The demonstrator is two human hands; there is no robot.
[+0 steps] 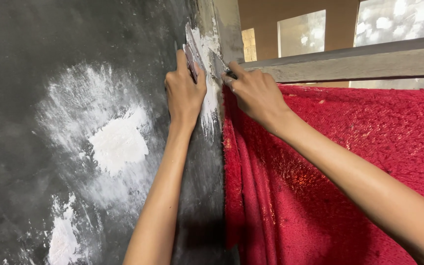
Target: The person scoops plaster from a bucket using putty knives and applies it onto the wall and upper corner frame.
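Left hand (185,91) was closed around a flat putty blade (192,51), its grip narrow on the blade's lower end. The blade's long axis ran up and slightly left along the dark wall (35,39), near the corner edge. Right hand (253,91) sat just to the right, fingers pinched on a small dark tool (229,73). White filler patch (119,142) lay lower left. Red cloth (349,162) hung beneath a grey rail (369,64). No labels seen.
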